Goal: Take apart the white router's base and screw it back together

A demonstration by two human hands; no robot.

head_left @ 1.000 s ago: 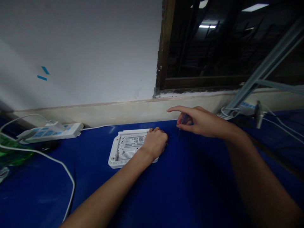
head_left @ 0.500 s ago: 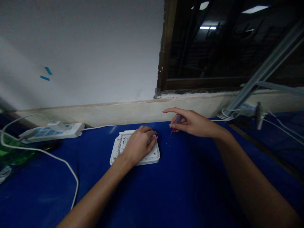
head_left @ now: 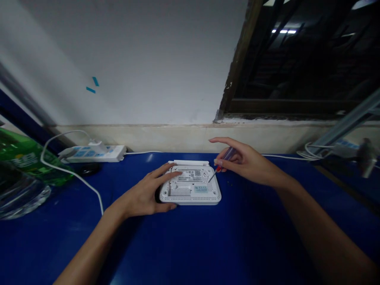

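A white router [head_left: 181, 190] lies underside up on the blue table, its labels and vent holes showing. My left hand [head_left: 148, 192] grips its left side, thumb along the front edge and fingers over the top. In my right hand [head_left: 240, 160] is a screwdriver [head_left: 229, 153] with a purple handle and a red collar. Its thin shaft slants down to the left, and the tip is over the right part of the router; whether it touches cannot be told. That hand's index finger sticks out, off the handle. Tiny dark bits [head_left: 230, 183], perhaps screws, lie right of the router.
A white power strip [head_left: 118, 153] with a plug and cable [head_left: 89, 188] stands at the back left. Left of it lies a large green-labelled bottle [head_left: 29, 158]. Coiled white cable [head_left: 307, 155] and a metal post [head_left: 341, 124] are at the right, and a wall runs behind.
My left hand has moved from the router's top to its left side, uncovering the labels. The screwdriver tip has gone from beside the tiny bits to over the router. The view has turned left.
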